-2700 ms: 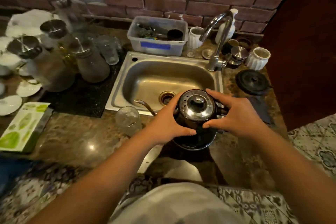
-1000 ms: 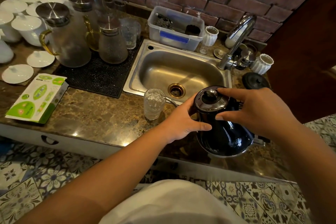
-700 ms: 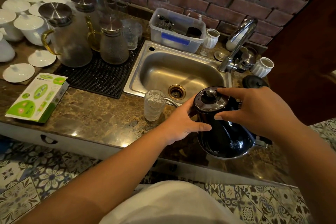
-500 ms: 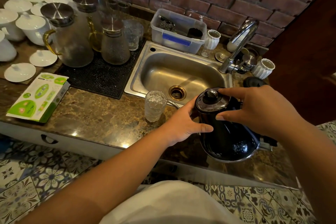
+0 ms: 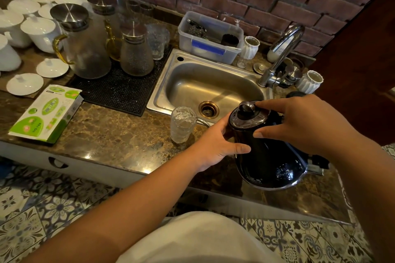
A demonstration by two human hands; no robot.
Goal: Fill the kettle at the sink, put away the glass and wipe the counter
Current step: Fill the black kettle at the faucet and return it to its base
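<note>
A black gooseneck kettle with a steel lid stands on the brown stone counter, in front of the sink's right corner. My left hand grips its left side near the neck. My right hand wraps the right side, fingertips resting on the lid. The thin spout points left toward a clear textured glass standing upright at the sink's front edge. The steel sink is bare, its curved tap at the back right.
Glass carafes stand on a black mat left of the sink. White teapots and lids lie further left, a green-white box at the front. A plastic tub and white ribbed cups line the back.
The view has pulled back and shifted since the earliest frame. Both hands stay on the kettle, which has slid slightly right and toward me over the last second.
</note>
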